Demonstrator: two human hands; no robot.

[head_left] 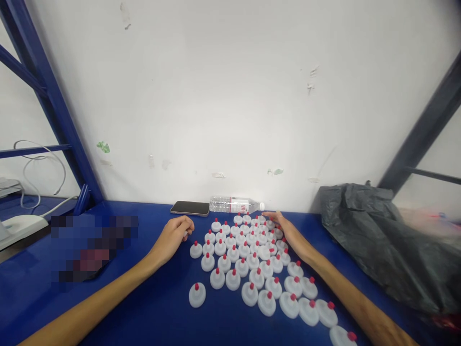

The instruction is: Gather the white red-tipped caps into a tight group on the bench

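Many white, rounded plastic pieces with red tips (242,267), like nozzle lids, stand in a loose cluster on the blue table (151,307). One single piece (197,295) sits apart at the near left. My left hand (175,232) is left of the cluster with its fingers curled closed; a small pale spot shows at the fingertips, too small to name. Along the far right edge of the cluster lies my right hand (284,228), fingers stretched out beside the rearmost pieces. Whether it touches them I cannot tell.
A clear water bottle (236,205) lies on its side against the wall, next to a dark phone (190,208). A black plastic bag (360,240) occupies the right side. At left are a blurred-out object (93,247), a white device with cables (25,225) and a blue metal frame (61,105).
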